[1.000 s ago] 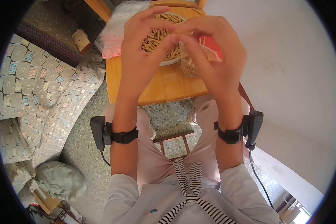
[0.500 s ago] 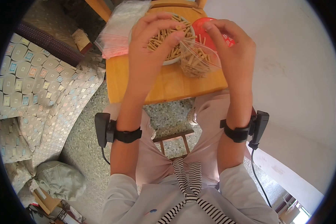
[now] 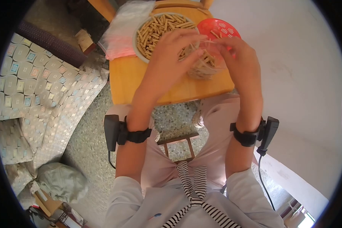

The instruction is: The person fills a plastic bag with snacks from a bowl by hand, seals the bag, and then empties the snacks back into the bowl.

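The clear bag point(image 3: 206, 67) stands on the wooden worktop point(image 3: 171, 90), near its right front part and between the person's two hands. It is filled with pale biscuit sticks point(image 3: 208, 60) that show through the plastic. Its mouth is drawn out into a thin, taut line running from one hand to the other.

The left hand point(image 3: 170, 57) reaches over from the left, with thumb and fingers closed together on the bag's upper edge. The right hand point(image 3: 235, 55) comes in from the right, its fingertips pinched on the opposite end of the same edge. Both hands grip the bag, and the back of each hides part of it.

Just behind the left hand sits a white bowl point(image 3: 137, 47) heaped with more of the same sticks. It lies touching or just beside the bag; which one cannot be told. A red basket point(image 3: 220, 27) with slotted walls stands behind the bag at the far right corner of the worktop. A stack of plastic bags point(image 3: 119, 34) lies at the far left edge, partly hanging off it.

Each wrist carries a black band with a small box, left point(image 3: 135, 135) and right point(image 3: 247, 137). A patterned sofa point(image 3: 34, 87) stands to the left on the speckled floor point(image 3: 91, 129).
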`<state>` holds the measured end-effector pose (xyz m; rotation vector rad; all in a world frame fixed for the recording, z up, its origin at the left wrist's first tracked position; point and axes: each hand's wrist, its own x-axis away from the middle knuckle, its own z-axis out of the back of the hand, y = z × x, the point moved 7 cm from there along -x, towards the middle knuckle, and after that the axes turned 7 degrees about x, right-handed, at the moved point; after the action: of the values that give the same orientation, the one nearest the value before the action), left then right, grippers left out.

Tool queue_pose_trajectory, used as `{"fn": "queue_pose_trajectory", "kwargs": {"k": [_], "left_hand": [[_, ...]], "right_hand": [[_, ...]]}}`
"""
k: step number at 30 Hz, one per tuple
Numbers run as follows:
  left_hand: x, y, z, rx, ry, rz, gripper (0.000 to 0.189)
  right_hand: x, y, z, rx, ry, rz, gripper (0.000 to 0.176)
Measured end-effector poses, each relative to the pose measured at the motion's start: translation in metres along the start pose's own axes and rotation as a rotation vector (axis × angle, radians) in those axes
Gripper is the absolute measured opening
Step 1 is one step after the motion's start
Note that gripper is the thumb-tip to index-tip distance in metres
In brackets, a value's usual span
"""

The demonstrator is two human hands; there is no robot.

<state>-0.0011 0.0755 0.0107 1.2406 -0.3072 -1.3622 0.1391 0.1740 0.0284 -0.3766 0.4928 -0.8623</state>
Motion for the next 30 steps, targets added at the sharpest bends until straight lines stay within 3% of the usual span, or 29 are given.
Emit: {"fn": "queue_pose_trajectory", "kwargs": {"k": [2, 6, 9, 11, 14, 17, 20, 24, 26, 30], "left_hand": [[0.002, -0.005, 0.002, -0.048, -0.017, 0.12, 0.031], [0.001, -0.007, 0.0, 0.03, -0.087, 0.12, 0.032], [0.0, -0.006, 0.0, 0.064, -0.017, 0.118, 0.025], [0.002, -0.012, 0.005, 0.199, 0.071, 0.235, 0.027], [0.001, -0.004, 0.008, 0.302, 0.163, 0.14, 0.03], [0.002, -0.01, 0.004, 0.324, 0.125, 0.25, 0.032], [0.003, -0.022, -0.001, 0.375, 0.175, 0.231, 0.034], [0.004, -0.009, 0.009, 0.378, 0.222, 0.257, 0.036], [0.005, -0.022, 0.006, 0.377, 0.154, 0.342, 0.035], [0.003, -0.023, 0.012, 0.37, 0.236, 0.301, 0.032]], "right_hand": [[0.0, -0.004, 0.003, -0.022, 0.079, 0.028, 0.018], [-0.003, -0.006, 0.0, -0.083, 0.024, -0.028, 0.018], [-0.002, -0.009, -0.002, -0.129, 0.036, 0.048, 0.017], [-0.003, -0.015, 0.0, -0.15, 0.02, 0.055, 0.016], [-0.001, -0.028, 0.016, -0.289, 0.027, 0.077, 0.015], [0.0, -0.008, -0.003, -0.254, -0.015, 0.079, 0.016], [0.001, -0.017, -0.003, -0.154, 0.023, 0.087, 0.015], [-0.001, -0.018, 0.001, -0.255, 0.015, 0.104, 0.017], [0.001, -0.018, -0.013, -0.039, -0.044, 0.174, 0.02], [0.001, -0.029, -0.013, -0.09, -0.064, 0.16, 0.023]]}}
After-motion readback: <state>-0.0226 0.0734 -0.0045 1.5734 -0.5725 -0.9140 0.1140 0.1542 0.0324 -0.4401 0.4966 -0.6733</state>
